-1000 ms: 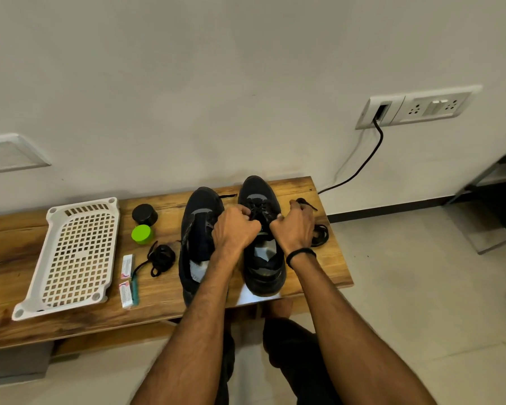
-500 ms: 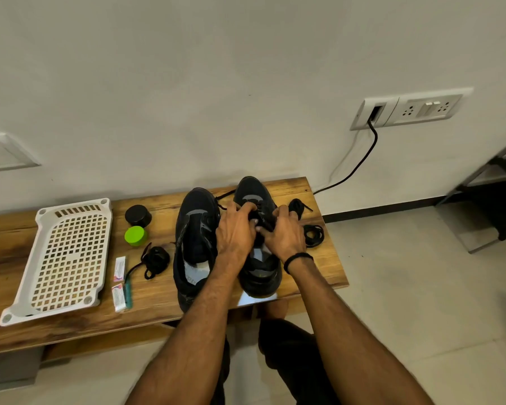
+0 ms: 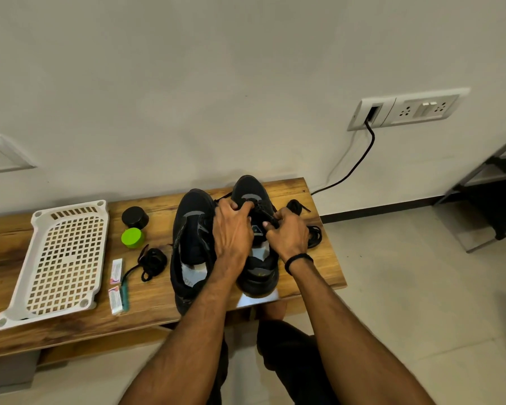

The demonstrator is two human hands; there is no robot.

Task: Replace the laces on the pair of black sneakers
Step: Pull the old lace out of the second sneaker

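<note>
The left hand [image 3: 234,232] is gripping the centre sneaker [image 3: 250,187] while the right hand [image 3: 289,236] is pinching its lace [image 3: 265,213], so lacing seems unfinished, with the neighbouring sneaker [image 3: 192,226] apparently waiting.

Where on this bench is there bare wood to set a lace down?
Bare wood: left of the white tray; front right corner beside the right sneaker. Crowded between tray and left sneaker: black cap, green cap, lace bundle, packets.

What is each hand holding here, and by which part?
Right hand pinches a black lace above the tongue of the right sneaker. Left hand grips that sneaker at its laced front; exact contact hidden.
</note>
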